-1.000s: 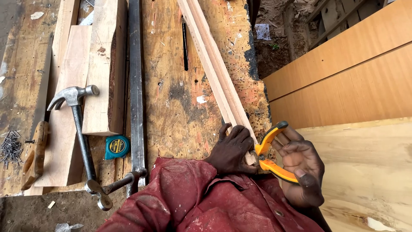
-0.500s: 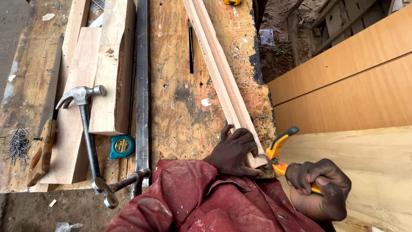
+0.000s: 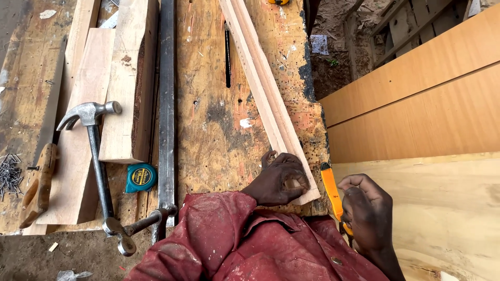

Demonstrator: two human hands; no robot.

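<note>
My left hand [image 3: 276,179], in a dark red sleeve, presses down on the near end of a long pale wooden moulding strip [image 3: 263,93] that runs away along the workbench [image 3: 219,135]. My right hand [image 3: 367,213] is just off the bench's right edge. It is closed around orange-handled pliers [image 3: 330,188], with one handle pointing up towards the strip's end. The pliers' jaws are hidden under the hand.
A claw hammer [image 3: 96,156], a teal tape measure [image 3: 140,177], a long metal bar clamp [image 3: 166,104], stacked planks [image 3: 125,78], a saw handle [image 3: 36,187] and several loose nails [image 3: 9,174] lie to the left. A black pencil [image 3: 227,52] lies further up. Brown panels [image 3: 416,104] and a pale plywood sheet [image 3: 448,213] stand to the right.
My right hand has drawn the pliers right and down, away from the strip's end, and their spread handles have come together. My left hand stays on the strip.
</note>
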